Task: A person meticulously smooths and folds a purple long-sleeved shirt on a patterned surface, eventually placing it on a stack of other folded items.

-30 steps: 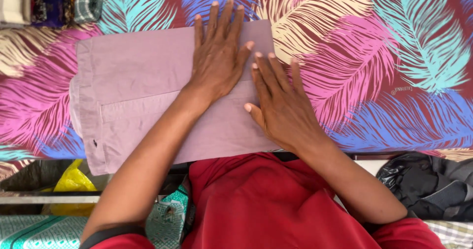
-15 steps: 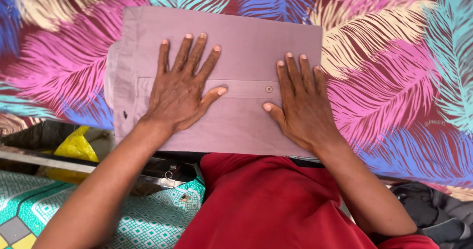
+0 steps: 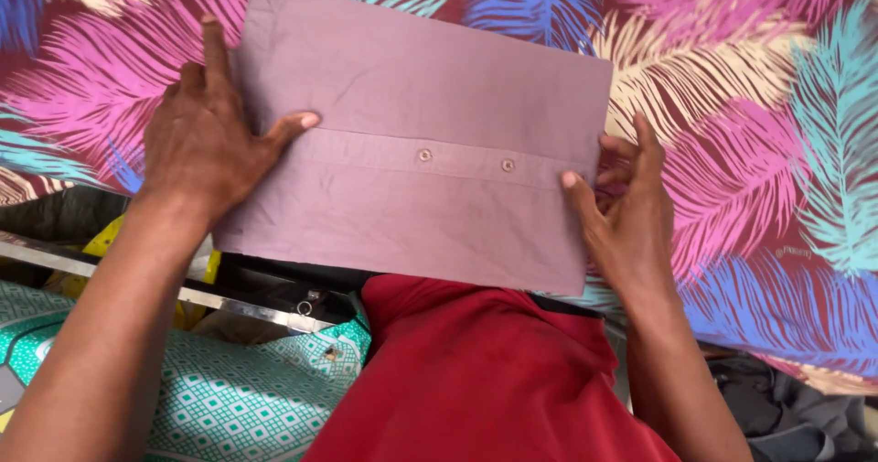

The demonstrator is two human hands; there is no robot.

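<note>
Mauve folded shirt (image 3: 421,142) lies mid-frame on the feather-print sheet (image 3: 750,105). The left hand (image 3: 206,142) pinches its left edge, thumb on top; the right hand (image 3: 626,206) grips the right edge likewise. Seemingly the lifting step; both grips must hold evenly.

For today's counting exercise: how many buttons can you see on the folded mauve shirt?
2. Both sit on the placket strip across the folded mauve shirt: one button near the middle, the other just right of it. More may be hidden inside the folds.
</note>
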